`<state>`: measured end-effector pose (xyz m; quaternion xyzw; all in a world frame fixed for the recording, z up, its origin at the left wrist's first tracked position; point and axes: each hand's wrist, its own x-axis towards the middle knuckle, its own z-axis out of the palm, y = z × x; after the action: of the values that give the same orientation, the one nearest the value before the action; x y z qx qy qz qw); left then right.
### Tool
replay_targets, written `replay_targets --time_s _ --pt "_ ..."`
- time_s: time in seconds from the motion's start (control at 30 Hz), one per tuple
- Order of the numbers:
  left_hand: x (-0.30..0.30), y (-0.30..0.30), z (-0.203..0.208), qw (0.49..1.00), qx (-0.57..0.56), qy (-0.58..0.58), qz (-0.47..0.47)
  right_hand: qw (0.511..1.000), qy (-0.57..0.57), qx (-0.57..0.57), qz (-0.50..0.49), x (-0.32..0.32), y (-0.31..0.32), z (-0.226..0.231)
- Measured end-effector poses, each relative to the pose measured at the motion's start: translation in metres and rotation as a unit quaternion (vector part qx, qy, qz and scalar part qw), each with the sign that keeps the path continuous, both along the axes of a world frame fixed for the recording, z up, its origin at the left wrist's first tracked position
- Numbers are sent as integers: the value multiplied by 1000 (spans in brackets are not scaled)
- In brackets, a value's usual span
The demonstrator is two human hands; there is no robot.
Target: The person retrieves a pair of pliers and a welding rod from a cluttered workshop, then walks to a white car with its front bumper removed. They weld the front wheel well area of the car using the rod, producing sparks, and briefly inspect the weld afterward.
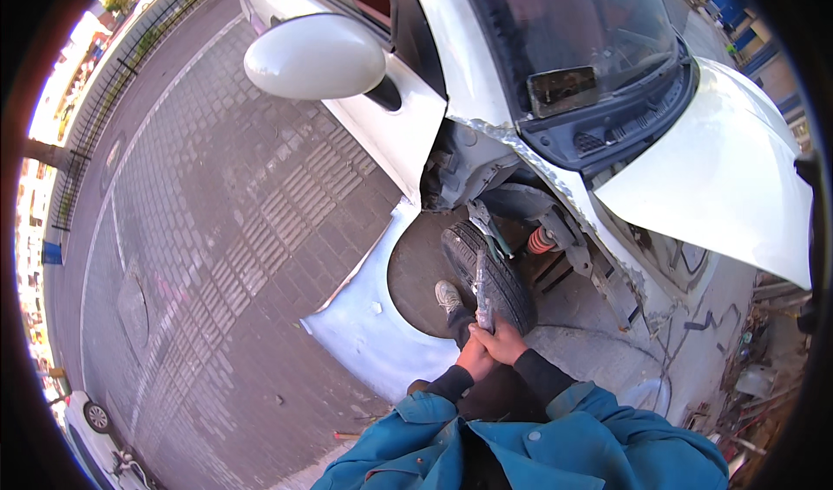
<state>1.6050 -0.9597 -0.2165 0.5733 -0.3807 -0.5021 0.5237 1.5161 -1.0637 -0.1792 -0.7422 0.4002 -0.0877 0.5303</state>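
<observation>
My left hand (475, 358) and my right hand (503, 341) are pressed together, closed around the lower end of a long, worn metal tool (482, 292). Its kind is hard to make out; it points up and away from me. Just beyond it is a black tire (495, 273). A pair of locking pliers (488, 228) with green handles is at the top of the tire, by the opened front corner of a white car (473, 65). A pale fender panel (369, 351) with a curved wheel-arch cutout lies left of my hands.
A red coil spring (541, 240) shows inside the wheel well. The white hood (711, 173) juts out at the right, and the side mirror (314, 56) at upper left. A phone-like dark rectangle (562, 89) rests at the windshield base. Scrap parts (764, 386) lie far right.
</observation>
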Motion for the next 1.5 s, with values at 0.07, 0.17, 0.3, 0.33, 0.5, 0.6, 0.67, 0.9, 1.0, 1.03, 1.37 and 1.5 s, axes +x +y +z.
replay_targets --time_s 0.07,0.17,0.3,0.33,0.5,0.6,0.67,0.9,1.0,1.03,1.37,1.5 --pt "19 12 31 989 -15 -139 -38 993 30 50 -101 -6 12 1" --pt "62 48 84 958 67 -261 -97 970 63 72 -223 -17 18 -1" --pt "143 39 154 937 55 -343 -18 974 97 -29 -202 -40 3 3" --pt "165 22 172 927 48 -373 -19 976 87 -46 -193 -42 0 3" --pt "258 -121 266 847 -132 -515 -3 974 114 -10 -195 -21 -9 7" --pt "285 -199 310 806 -205 -555 4 961 176 69 -199 -11 -10 13" --pt "294 -246 333 772 -262 -579 -6 955 198 99 -199 -4 -12 19" --pt "311 -355 376 648 -366 -662 -86 950 160 51 -264 19 -17 23" --pt "323 -397 386 592 -387 -695 -127 941 192 104 -258 30 -13 24" --pt "327 -410 388 582 -400 -695 -134 938 208 115 -251 35 -12 25" --pt "339 -441 375 543 -442 -690 -183 856 246 130 -435 132 49 58" --pt "349 -445 366 513 -450 -699 -212 763 229 65 -601 198 110 75"
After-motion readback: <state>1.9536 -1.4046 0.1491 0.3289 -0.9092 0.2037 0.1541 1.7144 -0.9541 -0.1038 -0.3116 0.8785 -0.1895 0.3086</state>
